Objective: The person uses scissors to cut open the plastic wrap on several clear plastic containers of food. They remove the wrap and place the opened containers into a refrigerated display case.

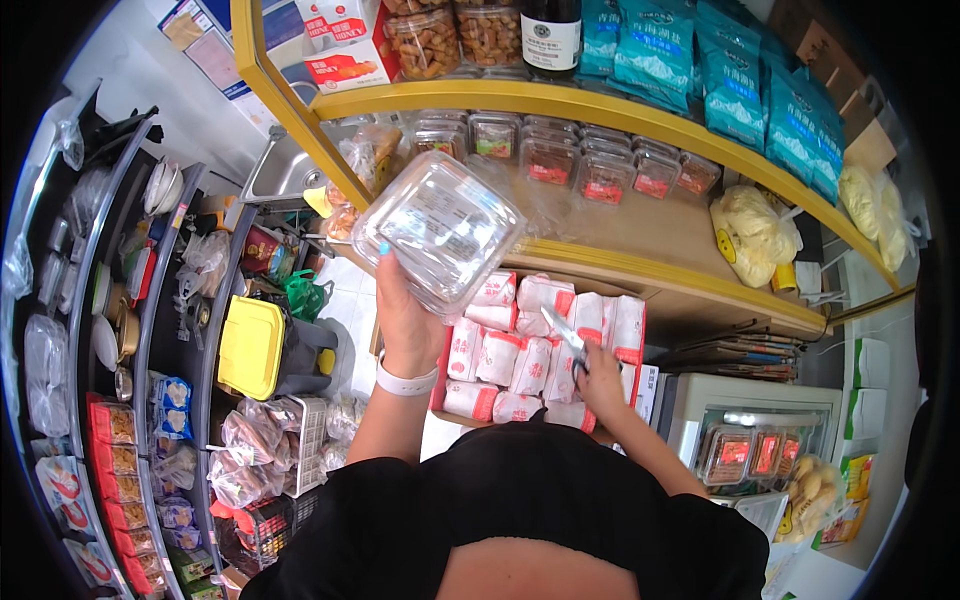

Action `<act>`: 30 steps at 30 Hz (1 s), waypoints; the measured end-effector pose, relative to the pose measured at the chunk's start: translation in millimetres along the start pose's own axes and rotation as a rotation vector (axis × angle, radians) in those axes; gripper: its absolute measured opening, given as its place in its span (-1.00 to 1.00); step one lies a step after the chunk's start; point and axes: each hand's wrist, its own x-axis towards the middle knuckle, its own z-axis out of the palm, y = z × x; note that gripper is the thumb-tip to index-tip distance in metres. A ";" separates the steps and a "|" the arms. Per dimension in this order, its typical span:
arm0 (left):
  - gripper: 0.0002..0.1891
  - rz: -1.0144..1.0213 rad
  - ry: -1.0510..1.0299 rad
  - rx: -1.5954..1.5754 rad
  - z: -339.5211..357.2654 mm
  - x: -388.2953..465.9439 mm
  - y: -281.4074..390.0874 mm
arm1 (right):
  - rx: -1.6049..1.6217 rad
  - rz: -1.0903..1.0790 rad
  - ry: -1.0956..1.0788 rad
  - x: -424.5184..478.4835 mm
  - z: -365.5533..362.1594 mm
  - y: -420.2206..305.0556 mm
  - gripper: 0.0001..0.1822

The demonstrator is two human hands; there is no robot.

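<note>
A clear plastic clamshell container (442,229) is tilted up in my left hand (409,319), its thumb pressed against the near side. What looks like a printed label shows through the plastic, and I see no food inside. My right hand (602,379) grips a pair of scissors (564,330) by the dark handles, with the blades pointing up and to the left. Below both hands sits an open red carton (640,330) of paper-wrapped packets (499,356), white with red print. The scissors are over these packets; whether they touch is unclear.
A yellow-edged shelf (645,262) spans the front, holding clear boxes of food (550,157) and a knotted bag (754,232). Blue bags (652,52) and a dark bottle (551,37) stand above. At left are a yellow-lidded bin (251,346) and stocked racks (142,300); at right, a glass-fronted cabinet (750,397).
</note>
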 end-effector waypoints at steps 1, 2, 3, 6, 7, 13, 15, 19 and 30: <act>-0.53 0.004 0.012 0.062 2.0 -1.1 0.0 | -0.058 0.047 -0.066 -17.3 27.7 18.6 -0.43; -0.52 0.015 0.028 0.125 7.0 -4.7 2.0 | -0.052 0.054 -0.110 -31.5 55.0 36.3 -0.41; -0.50 0.025 0.046 0.185 11.0 -7.9 4.5 | -0.051 0.062 -0.155 -40.9 75.7 50.3 -0.39; -0.42 -0.051 -0.004 0.115 16.3 -12.3 6.3 | -0.040 0.049 -0.149 -52.3 100.6 66.5 -0.41; -0.40 -0.072 -0.024 0.140 17.2 -13.3 5.8 | -0.051 0.116 -0.270 -43.0 87.7 54.5 -0.42; -0.34 -0.054 -0.070 0.185 29.2 -19.5 -4.3 | 0.132 -0.064 0.007 61.4 -40.3 -38.3 -0.50; -0.32 -0.013 -0.067 0.227 27.7 -22.1 -9.2 | 0.248 -0.266 0.129 88.3 -96.0 -103.7 -0.46; -0.29 0.012 -0.060 0.321 38.0 -29.0 -24.1 | 0.224 -0.463 0.237 111.1 -127.3 -164.2 -0.40; -0.22 0.122 -0.127 0.656 34.7 -37.1 -44.5 | 0.079 -0.435 0.291 143.1 -119.6 -160.8 -0.24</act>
